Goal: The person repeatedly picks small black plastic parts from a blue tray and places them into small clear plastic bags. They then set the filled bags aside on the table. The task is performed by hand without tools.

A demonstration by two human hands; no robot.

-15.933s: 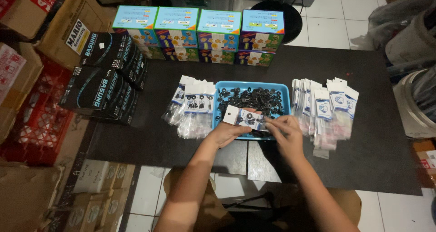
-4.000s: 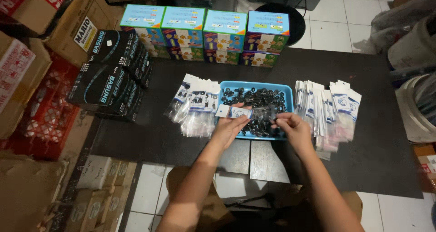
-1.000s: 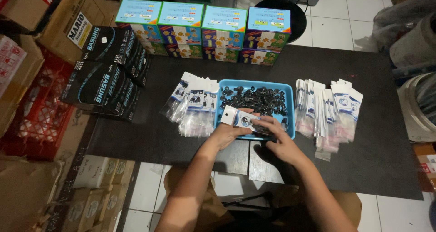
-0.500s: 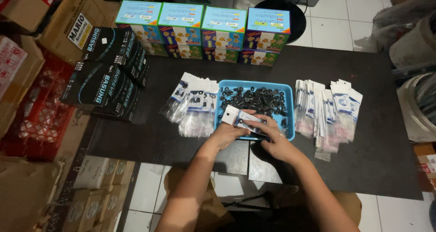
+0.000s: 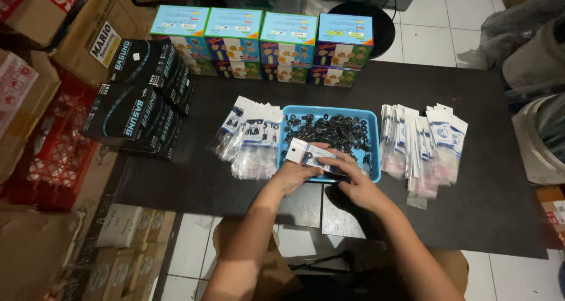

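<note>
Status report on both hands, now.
Left hand and right hand hold small clear plastic packet over blue plastic tray of black parts. Nothing blocking.

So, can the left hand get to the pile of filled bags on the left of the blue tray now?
Probably yes. The left hand holds a small bag at the blue tray, and the pile of filled bags lies just beside it, with nothing between them on the table.

Four colourful boxes (image 5: 262, 45) are standing in a row at the back. One blue tray (image 5: 372, 141) is sitting mid-tabletop. Two stacks of packets, left (image 5: 250, 137) and right (image 5: 422, 145), are flanking it. Two hands working: left (image 5: 293, 176), right (image 5: 356, 186).
</note>
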